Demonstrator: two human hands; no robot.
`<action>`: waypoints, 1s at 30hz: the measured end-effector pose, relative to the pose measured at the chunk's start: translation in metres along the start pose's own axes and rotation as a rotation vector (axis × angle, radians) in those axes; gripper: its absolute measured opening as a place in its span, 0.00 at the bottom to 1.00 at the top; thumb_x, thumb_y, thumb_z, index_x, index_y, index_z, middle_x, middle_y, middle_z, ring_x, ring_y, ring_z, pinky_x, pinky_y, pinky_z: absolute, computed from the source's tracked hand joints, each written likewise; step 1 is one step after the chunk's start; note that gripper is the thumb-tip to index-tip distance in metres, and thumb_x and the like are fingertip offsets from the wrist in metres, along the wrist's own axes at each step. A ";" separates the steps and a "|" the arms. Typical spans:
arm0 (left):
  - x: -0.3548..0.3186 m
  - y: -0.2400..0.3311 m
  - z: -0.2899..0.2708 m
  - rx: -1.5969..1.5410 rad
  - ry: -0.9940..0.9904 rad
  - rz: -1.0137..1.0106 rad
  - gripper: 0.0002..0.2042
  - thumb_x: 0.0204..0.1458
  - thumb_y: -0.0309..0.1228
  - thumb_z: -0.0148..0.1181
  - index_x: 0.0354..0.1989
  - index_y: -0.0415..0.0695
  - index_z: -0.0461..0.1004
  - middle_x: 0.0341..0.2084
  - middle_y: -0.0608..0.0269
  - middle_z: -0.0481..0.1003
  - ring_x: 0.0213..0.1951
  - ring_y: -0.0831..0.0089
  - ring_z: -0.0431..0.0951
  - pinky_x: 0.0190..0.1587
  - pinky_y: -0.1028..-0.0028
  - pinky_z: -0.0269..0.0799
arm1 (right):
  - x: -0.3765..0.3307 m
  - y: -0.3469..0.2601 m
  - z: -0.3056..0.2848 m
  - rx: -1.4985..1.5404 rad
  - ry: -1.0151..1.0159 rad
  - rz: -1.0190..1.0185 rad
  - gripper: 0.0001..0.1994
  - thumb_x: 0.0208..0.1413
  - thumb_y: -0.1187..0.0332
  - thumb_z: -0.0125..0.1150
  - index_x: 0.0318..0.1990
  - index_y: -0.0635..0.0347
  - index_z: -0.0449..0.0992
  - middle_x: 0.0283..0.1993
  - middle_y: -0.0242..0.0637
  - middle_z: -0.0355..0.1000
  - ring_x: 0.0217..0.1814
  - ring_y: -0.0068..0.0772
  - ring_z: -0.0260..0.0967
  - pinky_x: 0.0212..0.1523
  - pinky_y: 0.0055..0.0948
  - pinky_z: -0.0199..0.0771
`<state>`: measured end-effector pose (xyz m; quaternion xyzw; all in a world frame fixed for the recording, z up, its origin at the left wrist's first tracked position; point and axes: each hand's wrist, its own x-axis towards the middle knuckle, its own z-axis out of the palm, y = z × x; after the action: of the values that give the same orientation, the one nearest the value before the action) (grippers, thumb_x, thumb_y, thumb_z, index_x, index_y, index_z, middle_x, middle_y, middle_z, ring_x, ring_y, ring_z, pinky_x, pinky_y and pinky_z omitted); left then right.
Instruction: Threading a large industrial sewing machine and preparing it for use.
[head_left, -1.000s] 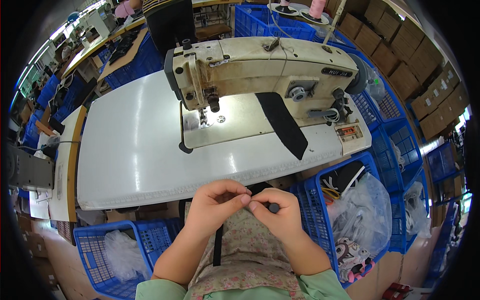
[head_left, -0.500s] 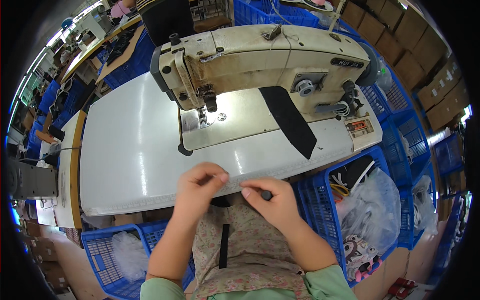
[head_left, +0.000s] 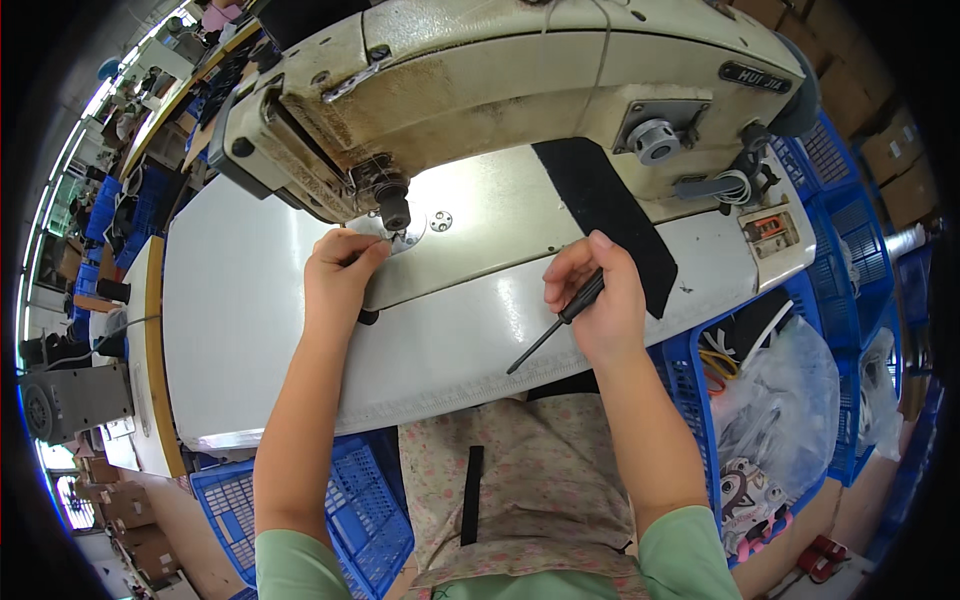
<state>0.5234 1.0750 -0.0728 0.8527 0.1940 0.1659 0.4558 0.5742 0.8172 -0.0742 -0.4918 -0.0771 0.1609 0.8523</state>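
Two bare hands work at a sewing machine, one close under its needle assembly.
The left hand brings thumb and fingertips together there; whether they grasp anything cannot be told. The right hand loosely grips a dark screwdriver by its handle, the tip slanting down over the table near its front edge. A black strip reaches toward that edge's right half. An accidental start of the machine could catch the left fingertips; a slack right grip could let the tool fall, marring the tabletop or rolling off the front edge.
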 end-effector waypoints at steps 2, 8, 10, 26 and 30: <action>0.004 -0.006 0.002 0.024 0.006 0.036 0.06 0.42 0.28 0.64 0.26 0.38 0.78 0.25 0.65 0.69 0.31 0.74 0.67 0.36 0.77 0.63 | 0.005 0.010 -0.004 0.031 0.003 -0.016 0.23 0.57 0.58 0.39 0.22 0.68 0.73 0.18 0.41 0.68 0.19 0.26 0.63 0.23 0.22 0.63; 0.011 0.000 0.007 0.073 -0.042 -0.017 0.07 0.42 0.27 0.64 0.28 0.38 0.78 0.25 0.65 0.70 0.30 0.75 0.68 0.35 0.78 0.64 | 0.004 0.017 -0.014 0.088 -0.051 -0.082 0.23 0.58 0.57 0.40 0.22 0.68 0.72 0.19 0.41 0.68 0.20 0.25 0.64 0.23 0.21 0.63; 0.012 -0.004 0.008 -0.069 0.009 -0.105 0.07 0.44 0.28 0.64 0.30 0.37 0.78 0.25 0.66 0.70 0.30 0.78 0.68 0.34 0.79 0.63 | 0.005 0.016 -0.012 0.106 -0.040 -0.066 0.23 0.58 0.57 0.40 0.22 0.68 0.73 0.19 0.40 0.68 0.20 0.25 0.64 0.23 0.22 0.63; 0.013 0.000 0.012 -0.041 0.075 -0.173 0.13 0.45 0.32 0.65 0.35 0.35 0.77 0.28 0.65 0.75 0.32 0.81 0.71 0.38 0.81 0.65 | 0.005 0.014 -0.015 0.065 -0.089 -0.088 0.25 0.58 0.56 0.40 0.21 0.67 0.73 0.18 0.40 0.68 0.18 0.24 0.64 0.22 0.20 0.63; 0.015 -0.003 0.012 -0.068 0.093 -0.131 0.12 0.44 0.35 0.67 0.29 0.38 0.77 0.19 0.73 0.69 0.24 0.85 0.63 0.28 0.84 0.58 | 0.005 0.014 -0.014 0.078 -0.094 -0.093 0.25 0.58 0.56 0.40 0.21 0.67 0.73 0.18 0.40 0.68 0.18 0.25 0.63 0.22 0.20 0.63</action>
<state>0.5412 1.0750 -0.0806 0.8137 0.2644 0.1815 0.4848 0.5801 0.8139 -0.0941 -0.4458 -0.1333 0.1469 0.8729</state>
